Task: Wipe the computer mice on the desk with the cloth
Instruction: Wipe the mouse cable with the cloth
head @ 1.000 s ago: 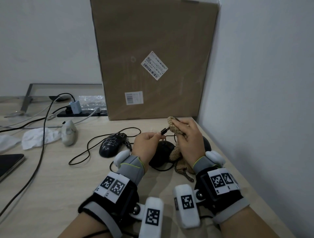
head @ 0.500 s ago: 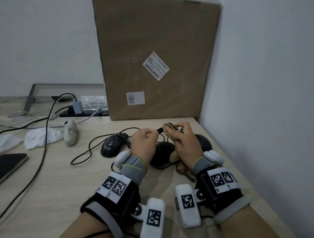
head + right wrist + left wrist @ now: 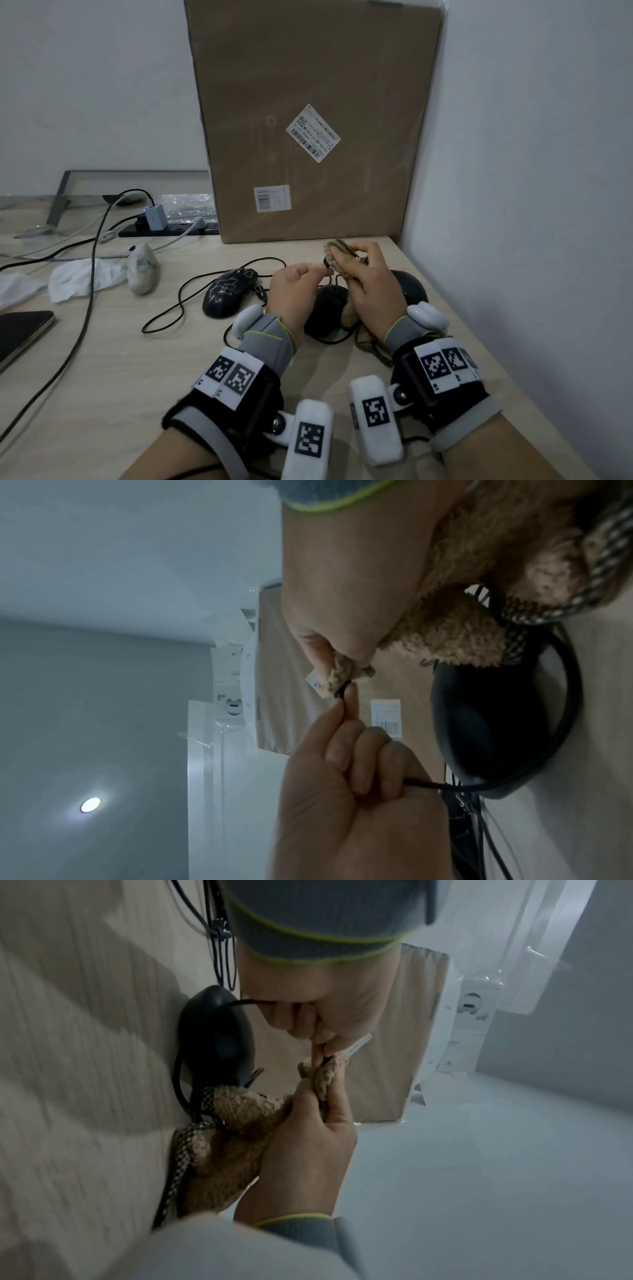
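While your left hand [image 3: 297, 291] pinches the cable [image 3: 445, 786] and your right hand [image 3: 371, 286] rubs it with the bunched cloth [image 3: 339, 251], three more mice beside your grip look unattended.

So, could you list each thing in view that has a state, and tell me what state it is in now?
left hand: pinches the cable near its end.
right hand: grips the brown cloth, wrapped round the cable tip.
black mouse: lies on the desk under the hands.
patterned black mouse: lies on the desk, untouched.
white mouse: lies on the desk, untouched.
white charger: plugged into the power strip.
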`<move>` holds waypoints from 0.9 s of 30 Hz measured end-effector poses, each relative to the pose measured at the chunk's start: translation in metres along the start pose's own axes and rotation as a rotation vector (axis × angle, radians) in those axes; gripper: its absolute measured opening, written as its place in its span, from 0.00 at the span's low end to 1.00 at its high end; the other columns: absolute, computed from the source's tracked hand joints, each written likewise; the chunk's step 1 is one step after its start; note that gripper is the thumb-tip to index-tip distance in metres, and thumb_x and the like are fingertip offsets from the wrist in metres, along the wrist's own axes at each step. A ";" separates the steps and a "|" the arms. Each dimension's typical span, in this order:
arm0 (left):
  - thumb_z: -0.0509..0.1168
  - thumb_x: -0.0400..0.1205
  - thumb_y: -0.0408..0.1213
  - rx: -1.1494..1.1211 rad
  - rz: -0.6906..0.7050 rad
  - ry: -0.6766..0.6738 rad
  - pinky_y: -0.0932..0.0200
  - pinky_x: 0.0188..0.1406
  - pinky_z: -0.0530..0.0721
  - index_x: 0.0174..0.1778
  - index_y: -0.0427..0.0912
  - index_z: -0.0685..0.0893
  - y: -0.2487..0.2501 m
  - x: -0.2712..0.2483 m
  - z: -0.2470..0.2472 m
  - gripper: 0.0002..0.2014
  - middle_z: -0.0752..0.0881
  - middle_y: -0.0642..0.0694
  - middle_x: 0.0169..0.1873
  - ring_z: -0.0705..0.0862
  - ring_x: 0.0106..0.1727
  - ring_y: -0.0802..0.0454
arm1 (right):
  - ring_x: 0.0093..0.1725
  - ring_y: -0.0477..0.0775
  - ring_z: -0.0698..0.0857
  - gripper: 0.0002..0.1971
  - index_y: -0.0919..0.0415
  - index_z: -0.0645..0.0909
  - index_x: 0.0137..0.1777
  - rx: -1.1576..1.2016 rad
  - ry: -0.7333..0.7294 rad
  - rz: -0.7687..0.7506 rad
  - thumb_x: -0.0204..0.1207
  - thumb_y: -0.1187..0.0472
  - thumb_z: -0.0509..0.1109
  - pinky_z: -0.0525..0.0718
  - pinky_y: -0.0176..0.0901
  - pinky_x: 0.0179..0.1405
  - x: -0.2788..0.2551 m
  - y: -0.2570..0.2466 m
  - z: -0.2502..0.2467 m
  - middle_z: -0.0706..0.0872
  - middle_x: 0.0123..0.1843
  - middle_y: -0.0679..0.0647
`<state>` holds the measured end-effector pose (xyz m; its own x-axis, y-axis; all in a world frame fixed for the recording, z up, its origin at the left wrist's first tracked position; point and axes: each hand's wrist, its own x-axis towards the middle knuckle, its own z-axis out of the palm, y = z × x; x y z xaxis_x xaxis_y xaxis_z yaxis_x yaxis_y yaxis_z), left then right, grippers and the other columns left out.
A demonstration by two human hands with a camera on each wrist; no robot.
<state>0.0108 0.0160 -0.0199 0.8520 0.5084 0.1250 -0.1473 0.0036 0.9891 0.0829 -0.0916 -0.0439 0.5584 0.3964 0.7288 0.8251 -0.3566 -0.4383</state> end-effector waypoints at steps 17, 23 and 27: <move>0.57 0.83 0.35 0.453 0.000 0.165 0.49 0.54 0.77 0.43 0.35 0.86 -0.033 0.030 -0.012 0.13 0.87 0.34 0.49 0.81 0.56 0.35 | 0.62 0.53 0.76 0.21 0.48 0.81 0.65 -0.061 -0.341 0.104 0.73 0.61 0.62 0.75 0.44 0.62 -0.005 -0.005 0.004 0.75 0.64 0.53; 0.54 0.83 0.33 0.493 -0.086 0.110 0.46 0.58 0.79 0.49 0.31 0.85 -0.041 0.034 -0.012 0.15 0.85 0.30 0.53 0.80 0.58 0.34 | 0.66 0.58 0.69 0.23 0.44 0.77 0.69 -0.334 -0.506 0.198 0.76 0.63 0.58 0.71 0.51 0.64 -0.002 -0.009 -0.003 0.71 0.70 0.51; 0.55 0.83 0.34 0.464 -0.122 0.094 0.47 0.60 0.79 0.45 0.36 0.85 -0.036 0.028 -0.011 0.13 0.86 0.34 0.53 0.81 0.58 0.36 | 0.67 0.60 0.67 0.23 0.49 0.73 0.71 -0.527 -0.565 0.302 0.76 0.63 0.58 0.68 0.49 0.60 -0.002 -0.011 -0.007 0.68 0.72 0.54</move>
<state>0.0347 0.0402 -0.0534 0.7967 0.6041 0.0195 0.2089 -0.3055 0.9290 0.0725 -0.0946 -0.0365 0.8247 0.5349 0.1838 0.5625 -0.8098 -0.1669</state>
